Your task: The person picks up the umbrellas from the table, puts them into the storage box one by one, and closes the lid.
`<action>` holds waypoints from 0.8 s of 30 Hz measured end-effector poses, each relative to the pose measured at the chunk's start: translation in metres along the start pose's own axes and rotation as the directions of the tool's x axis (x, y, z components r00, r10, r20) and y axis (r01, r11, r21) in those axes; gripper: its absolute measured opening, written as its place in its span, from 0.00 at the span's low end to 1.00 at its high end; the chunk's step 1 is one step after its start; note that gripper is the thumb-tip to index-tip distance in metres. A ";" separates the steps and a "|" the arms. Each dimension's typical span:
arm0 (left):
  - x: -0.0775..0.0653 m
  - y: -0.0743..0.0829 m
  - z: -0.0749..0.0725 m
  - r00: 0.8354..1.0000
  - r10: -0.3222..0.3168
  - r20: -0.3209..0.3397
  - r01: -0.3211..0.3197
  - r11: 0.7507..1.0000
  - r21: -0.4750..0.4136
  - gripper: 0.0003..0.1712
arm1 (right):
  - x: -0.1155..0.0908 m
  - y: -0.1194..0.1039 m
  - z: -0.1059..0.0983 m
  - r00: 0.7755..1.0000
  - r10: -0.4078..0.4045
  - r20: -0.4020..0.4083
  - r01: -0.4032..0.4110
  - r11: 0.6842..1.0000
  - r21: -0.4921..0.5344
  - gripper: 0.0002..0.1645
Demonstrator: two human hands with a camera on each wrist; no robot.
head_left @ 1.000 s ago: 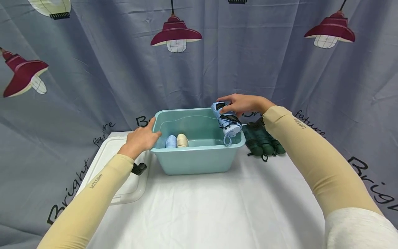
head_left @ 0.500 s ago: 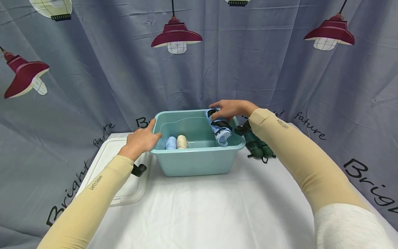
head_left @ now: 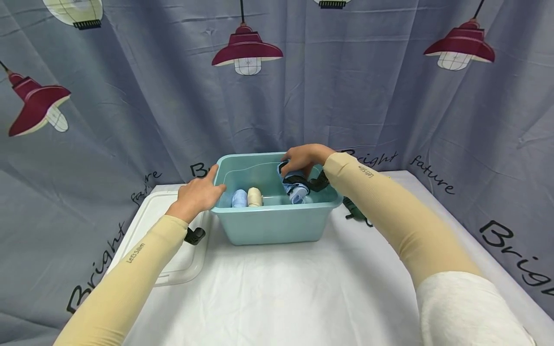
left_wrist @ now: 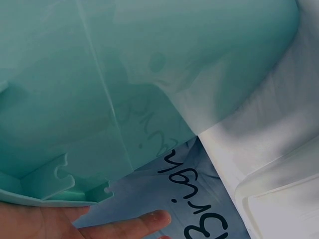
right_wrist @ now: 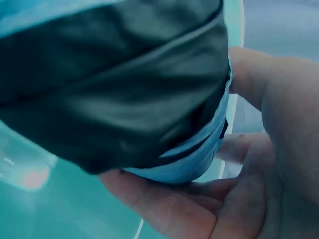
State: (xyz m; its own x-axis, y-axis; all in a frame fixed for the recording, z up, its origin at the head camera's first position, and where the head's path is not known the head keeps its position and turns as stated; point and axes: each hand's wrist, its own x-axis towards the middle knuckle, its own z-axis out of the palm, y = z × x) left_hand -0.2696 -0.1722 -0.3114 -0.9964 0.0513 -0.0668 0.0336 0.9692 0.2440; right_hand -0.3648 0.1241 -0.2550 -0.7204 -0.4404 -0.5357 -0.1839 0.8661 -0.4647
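My right hand [head_left: 305, 157] grips a folded umbrella [head_left: 297, 193], light blue with black inner cloth, inside the teal bin [head_left: 272, 226]. In the right wrist view the umbrella [right_wrist: 114, 99] fills much of the picture, with thumb and fingers curled around it. My left hand [head_left: 196, 197] rests on the bin's left rim; its index finger and thumb are straight and spread. A straight finger shows outside the bin in the left wrist view. At the bin's left end stand a blue cylindrical bundle [head_left: 239, 198] and a cream one [head_left: 254, 197], side by side.
A white lid [head_left: 183, 266] lies on the table left of the bin, partly under my left forearm. Right of the bin, a dark green bundle [head_left: 356, 210] with a loop shows past my right sleeve. A grey curtain [head_left: 277, 105] hangs behind the table.
My right hand has moved left and down with the umbrella, from above the bin's right rim to inside it. My right forearm now covers most of the green bundles. My left hand stays put.
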 end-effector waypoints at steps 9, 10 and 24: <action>0.001 0.001 -0.001 1.000 0.003 -0.009 -0.003 1.000 0.008 0.45 | 0.009 -0.013 0.005 0.999 0.050 0.017 -0.050 0.999 -0.002 0.41; 0.001 0.001 -0.001 1.000 0.003 -0.008 -0.003 1.000 0.010 0.45 | 0.010 -0.013 0.005 0.998 0.053 0.026 -0.054 0.999 0.008 0.43; 0.001 0.000 0.002 1.000 -0.005 -0.002 0.005 1.000 0.005 0.45 | 0.026 -0.023 0.022 0.992 0.075 0.104 -0.068 0.995 -0.076 0.22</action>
State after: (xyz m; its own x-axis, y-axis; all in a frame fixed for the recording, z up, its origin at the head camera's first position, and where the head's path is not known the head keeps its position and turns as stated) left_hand -0.2700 -0.1718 -0.3129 -0.9967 0.0462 -0.0665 0.0290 0.9705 0.2393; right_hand -0.3650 0.0879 -0.2738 -0.6586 -0.3960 -0.6398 -0.1847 0.9094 -0.3727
